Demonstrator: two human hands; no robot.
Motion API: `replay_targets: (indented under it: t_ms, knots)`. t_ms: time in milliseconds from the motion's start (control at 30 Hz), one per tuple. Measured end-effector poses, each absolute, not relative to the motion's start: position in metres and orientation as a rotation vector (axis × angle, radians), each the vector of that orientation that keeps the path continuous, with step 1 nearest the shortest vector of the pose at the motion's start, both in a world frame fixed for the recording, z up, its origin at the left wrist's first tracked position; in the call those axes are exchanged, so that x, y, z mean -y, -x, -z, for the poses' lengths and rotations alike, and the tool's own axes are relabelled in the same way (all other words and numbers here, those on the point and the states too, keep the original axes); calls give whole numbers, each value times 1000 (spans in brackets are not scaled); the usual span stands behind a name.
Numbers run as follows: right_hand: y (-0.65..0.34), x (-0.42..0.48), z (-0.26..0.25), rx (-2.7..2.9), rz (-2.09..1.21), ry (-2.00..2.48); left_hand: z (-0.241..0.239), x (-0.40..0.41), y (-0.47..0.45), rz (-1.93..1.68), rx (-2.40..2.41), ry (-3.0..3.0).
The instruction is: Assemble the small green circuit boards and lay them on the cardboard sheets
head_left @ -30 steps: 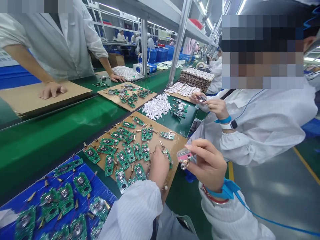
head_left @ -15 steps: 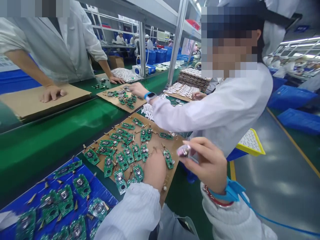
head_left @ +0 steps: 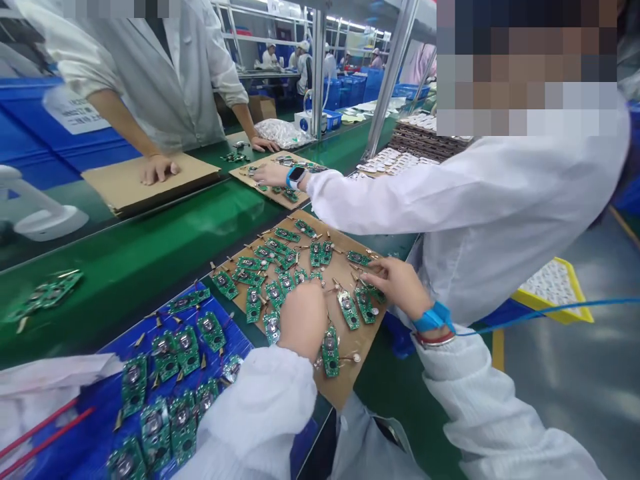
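A brown cardboard sheet (head_left: 345,390) in front of me carries several green circuit boards (head_left: 280,267) with gold pins. My left hand (head_left: 303,320) rests knuckles-up on the sheet's near middle, its fingers hidden underneath. My right hand (head_left: 395,283), with a blue wrist strap (head_left: 434,317), reaches onto the sheet's right edge. Its fingertips touch the boards there (head_left: 367,303). The small pink item it held is out of sight.
A blue tray (head_left: 100,400) of more boards lies at my near left. A co-worker's white sleeve (head_left: 400,193) stretches across, above my sheet, to a second cardboard sheet (head_left: 247,175) on the green belt (head_left: 150,247). Another person leans on a cardboard (head_left: 115,187) opposite. A yellow-rimmed tray (head_left: 555,287) sits at right.
My right hand came down from the air onto the sheet's right edge, and the pink item is no longer seen. The co-worker's arm stays stretched over the belt. My view shifted left.
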State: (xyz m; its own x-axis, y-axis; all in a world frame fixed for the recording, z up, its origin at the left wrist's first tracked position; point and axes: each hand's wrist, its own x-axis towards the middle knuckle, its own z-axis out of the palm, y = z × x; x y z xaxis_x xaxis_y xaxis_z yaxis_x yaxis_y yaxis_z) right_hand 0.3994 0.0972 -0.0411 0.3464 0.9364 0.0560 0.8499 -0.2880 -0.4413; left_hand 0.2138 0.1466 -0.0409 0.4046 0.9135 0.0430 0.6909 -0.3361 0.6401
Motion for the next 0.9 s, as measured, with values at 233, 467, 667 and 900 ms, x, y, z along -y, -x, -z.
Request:
replay_targets:
  t_ms: [233,467,667,900]
  knots:
    - [-342,-171,44,1853,-498,2186,50,-177,-184,-455,-1502,-2281]
    - [-337,-177,50,1733,-519,2153,53,-184,-192,-305,-1605,-2389]
    - [-341,-149,42,1531,-421,1866,53,-183,-200,-345,-1631,-2395]
    - [-328,-117,19,1420,-190,1133,58,-185,-202,-498,-1536,-2306]
